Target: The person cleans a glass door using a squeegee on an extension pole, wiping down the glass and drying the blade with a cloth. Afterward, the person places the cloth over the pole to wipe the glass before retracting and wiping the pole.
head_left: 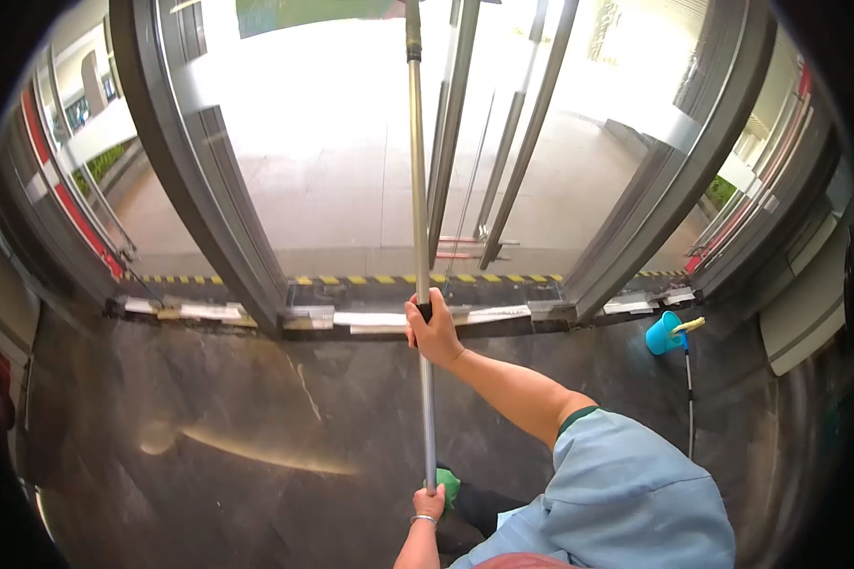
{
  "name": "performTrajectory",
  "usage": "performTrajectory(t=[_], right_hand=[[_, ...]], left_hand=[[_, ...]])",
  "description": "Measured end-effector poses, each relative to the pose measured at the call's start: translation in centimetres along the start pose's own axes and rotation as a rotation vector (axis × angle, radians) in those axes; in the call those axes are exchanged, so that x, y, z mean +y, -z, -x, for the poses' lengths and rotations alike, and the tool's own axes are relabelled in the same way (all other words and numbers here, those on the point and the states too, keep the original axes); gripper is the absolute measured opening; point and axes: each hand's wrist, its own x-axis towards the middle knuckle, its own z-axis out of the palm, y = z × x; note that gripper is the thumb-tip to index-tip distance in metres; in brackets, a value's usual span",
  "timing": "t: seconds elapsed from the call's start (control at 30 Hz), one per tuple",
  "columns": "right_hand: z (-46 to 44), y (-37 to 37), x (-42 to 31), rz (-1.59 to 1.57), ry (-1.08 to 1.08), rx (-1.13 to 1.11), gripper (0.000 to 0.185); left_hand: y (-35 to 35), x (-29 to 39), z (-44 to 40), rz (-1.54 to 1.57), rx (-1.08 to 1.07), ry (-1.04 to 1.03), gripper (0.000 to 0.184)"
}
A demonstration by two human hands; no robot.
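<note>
I've got my right hand (435, 332) wrapped round the telescopic pole (418, 171) mid-frame by its black collar (425, 311), left hand (429, 503) closed lower-centre; probably light, stiff, top-heavy, so wide-spaced grips suit.

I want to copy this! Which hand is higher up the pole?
The right hand, gripping the pole beside its black band; the left hand, with a bracelet, holds it lower down.

We see pale paving (332, 190) beyond the black-and-yellow hazard strip (382, 280). Green plants (104, 163) show past its left and right ends.
</note>
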Motion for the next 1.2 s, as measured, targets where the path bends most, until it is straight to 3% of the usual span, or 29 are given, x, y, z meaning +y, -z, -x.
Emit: performTrajectory(t=[0.33,0.6,0.8,1.07,1.2], right_hand=[[12.8,1.0,13.9,-0.061,-0.275,0.025,0.013],[18.8,2.9,20.3,-0.239,-0.541,0.071,0.014],[21.9,3.6,25.7,-0.128,-0.677,0.104,0.015],[21.1,2.4,22.7,-0.08,-0.781,0.174,0.015],[20.5,-0.9,19.6,-0.206,-0.772,0.068,0.016]], left_hand=[[-0.9,-14.1,9.6,-0.123,-0.045,0.254,0.036],[-1.2,-17.8,15.5,-0.189,-0.115,0.464,0.028],[-1.4,-19.4,19.3,-0.213,-0.158,0.619,0.029],[0.4,-16.3,20.8,-0.193,-0.13,0.613,0.032],[3.9,-16.4,22.7,-0.242,-0.063,0.522,0.036]])
